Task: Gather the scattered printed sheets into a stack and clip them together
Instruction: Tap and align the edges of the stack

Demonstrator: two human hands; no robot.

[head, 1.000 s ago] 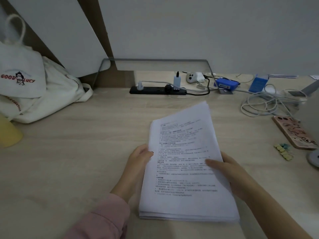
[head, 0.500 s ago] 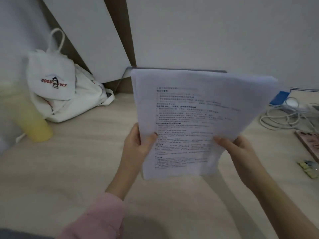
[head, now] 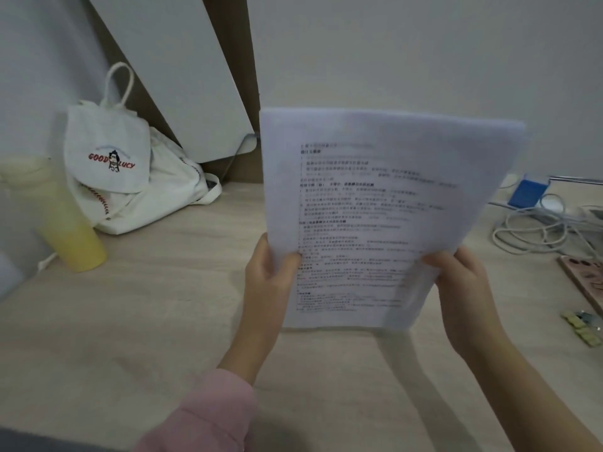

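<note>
The stack of printed sheets was held upright in the air above the middle of the desk, its lower edge clear of the wood and its printed face toward the camera. I judged it light but floppy: many thin sheets, smooth against each other, so they could slide apart or bend over at the top if the hold was loose. The best places to hold seemed to be the two long side edges near the bottom, where the hands already were.

At the far left edge of the desk stood a yellow bottle, and behind it a white cloth bag. The left hand pinched the left edge of the stack, thumb in front. The right hand grasped the right lower edge in the same way. Near the right edge lay small clips, not yet used.

One second before, the stack lay flat on the desk under both hands; half a second before it was already raised, and now it stood a little more straight.
</note>
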